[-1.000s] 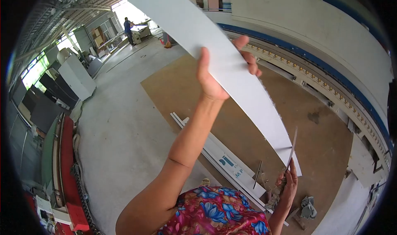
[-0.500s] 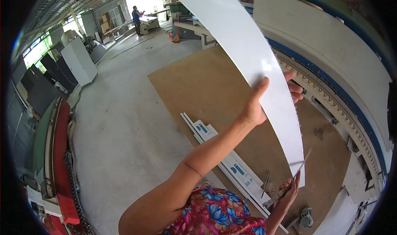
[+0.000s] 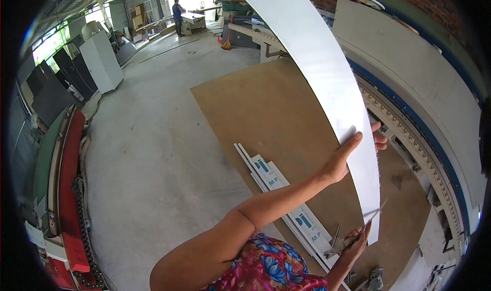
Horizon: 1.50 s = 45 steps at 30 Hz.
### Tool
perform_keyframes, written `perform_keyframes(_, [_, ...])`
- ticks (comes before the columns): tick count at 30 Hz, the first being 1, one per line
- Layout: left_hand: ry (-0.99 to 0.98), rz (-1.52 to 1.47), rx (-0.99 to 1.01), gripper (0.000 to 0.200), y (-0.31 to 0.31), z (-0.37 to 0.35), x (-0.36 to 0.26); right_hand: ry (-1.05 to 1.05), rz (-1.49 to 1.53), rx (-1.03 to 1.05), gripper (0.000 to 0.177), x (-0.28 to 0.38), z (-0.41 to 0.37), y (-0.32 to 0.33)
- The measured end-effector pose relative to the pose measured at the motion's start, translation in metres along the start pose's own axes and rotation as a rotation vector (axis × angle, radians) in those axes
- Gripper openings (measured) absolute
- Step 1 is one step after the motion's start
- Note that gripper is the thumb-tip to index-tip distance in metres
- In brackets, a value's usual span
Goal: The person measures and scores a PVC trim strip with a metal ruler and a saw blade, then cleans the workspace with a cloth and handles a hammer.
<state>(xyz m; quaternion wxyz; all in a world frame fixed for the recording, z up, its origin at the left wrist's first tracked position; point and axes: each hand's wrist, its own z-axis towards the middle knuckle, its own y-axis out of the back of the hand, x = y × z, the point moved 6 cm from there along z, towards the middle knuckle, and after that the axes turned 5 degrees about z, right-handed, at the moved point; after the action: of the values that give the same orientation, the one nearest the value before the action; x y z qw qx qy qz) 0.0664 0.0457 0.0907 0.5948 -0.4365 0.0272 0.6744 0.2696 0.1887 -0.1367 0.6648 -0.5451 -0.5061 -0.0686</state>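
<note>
A long white panel point(image 3: 317, 60) curves from the top of the view down to the lower right. My left hand point(image 3: 353, 155) grips its edge low down, thumb on the near face and fingers behind. My right hand point(image 3: 355, 240) is at the panel's bottom end, closed on a thin metal blade point(image 3: 377, 212) with a wrapped handle; the blade lies against the panel's lower corner. My floral sleeve shows at the bottom.
A brown board point(image 3: 266, 112) lies on the concrete floor with white strips printed in blue point(image 3: 286, 199) along it. A long machine with a blue stripe point(image 3: 424, 117) runs on the right, red equipment point(image 3: 69, 188) on the left. A white cabinet point(image 3: 102, 60) and another person point(image 3: 178, 14) are far back.
My left hand has slid down the panel toward its lower end, closer to my right hand. The right hand stays at the bottom corner with the blade.
</note>
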Motion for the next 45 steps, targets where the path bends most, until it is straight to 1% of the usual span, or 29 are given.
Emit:
perform_keyframes(2, [0.008, 0.016, 0.006, 0.064, 0.006, -0.005, -0.001, -0.04, 0.248, -0.183, 0.049, -0.019, 0.01, 0.034])
perform_keyframes(3, [0.005, 0.024, 0.009, 0.064, 0.008, -0.006, -0.001, -0.038, 0.279, -0.19, 0.048, -0.023, 0.012, 0.036])
perform_keyframes(5, [0.0, 0.042, 0.011, 0.063, 0.013, -0.008, -0.002, -0.023, 0.179, -0.103, 0.048, -0.029, 0.016, 0.035])
perform_keyframes(9, [0.003, 0.034, -0.003, 0.062, 0.023, -0.009, 0.001, -0.016, -0.1, 0.105, 0.048, -0.014, -0.015, -0.049])
perform_keyframes(12, [0.025, 0.097, -0.051, 0.061, 0.03, -0.012, 0.001, -0.001, -0.018, 0.091, 0.049, -0.018, -0.011, -0.05])
perform_keyframes(14, [0.036, 0.183, -0.114, 0.061, 0.035, -0.015, 0.001, -0.009, 0.13, -0.042, 0.05, -0.035, 0.006, -0.014])
perform_keyframes(15, [0.02, 0.208, -0.131, 0.061, 0.037, -0.015, -0.001, -0.013, 0.204, -0.107, 0.05, -0.036, 0.005, -0.019])
perform_keyframes(17, [-0.013, 0.261, -0.167, 0.063, 0.041, -0.015, -0.003, -0.008, 0.004, -0.074, 0.049, -0.035, -0.002, -0.033])
perform_keyframes(18, [-0.019, 0.267, -0.182, 0.063, 0.044, -0.015, -0.003, -0.007, -0.097, -0.06, 0.049, -0.033, -0.013, -0.054])
perform_keyframes(21, [-0.013, 0.263, -0.215, 0.064, 0.054, -0.016, 0.001, 0.063, -0.235, 0.065, 0.046, -0.031, -0.033, -0.108])
perform_keyframes(24, [-0.007, 0.222, -0.251, 0.063, 0.064, -0.018, 0.003, 0.087, -0.327, 0.208, 0.044, -0.03, -0.045, -0.133])
perform_keyframes(25, [-0.022, 0.195, -0.267, 0.063, 0.067, -0.019, 0.003, 0.067, -0.334, 0.208, 0.046, -0.029, -0.043, -0.13])
perform_keyframes(29, [-0.028, 0.159, -0.265, 0.064, 0.071, -0.023, -0.001, 0.074, -0.291, -0.004, 0.049, -0.027, -0.026, -0.088])
perform_keyframes(32, [-0.009, 0.118, -0.254, 0.065, 0.068, -0.025, -0.003, 0.073, -0.329, -0.06, 0.048, -0.031, -0.009, -0.062])
perform_keyframes(35, [-0.008, 0.11, -0.243, 0.065, 0.066, -0.025, -0.003, 0.058, -0.426, 0.066, 0.048, -0.028, -0.024, -0.104])
perform_keyframes(38, [0.015, 0.15, -0.191, 0.068, 0.066, -0.025, 0.002, 0.055, -0.424, 0.235, 0.047, -0.027, -0.044, -0.141])
perform_keyframes(39, [-0.011, 0.105, -0.179, 0.071, 0.068, -0.026, 0.002, 0.063, -0.41, 0.255, 0.046, -0.025, -0.047, -0.145])
perform_keyframes(41, [-0.065, 0.013, -0.161, 0.076, 0.071, -0.027, 0.002, 0.054, -0.33, 0.171, 0.045, -0.026, -0.039, -0.124])
perform_keyframes(44, [-0.096, -0.008, -0.197, 0.085, 0.069, -0.032, -0.005, 0.067, -0.272, 0.069, 0.045, -0.034, -0.018, -0.083])
perform_keyframes(45, [-0.117, -0.019, -0.211, 0.086, 0.069, -0.033, -0.006, 0.078, -0.261, 0.037, 0.044, -0.033, -0.018, -0.081])
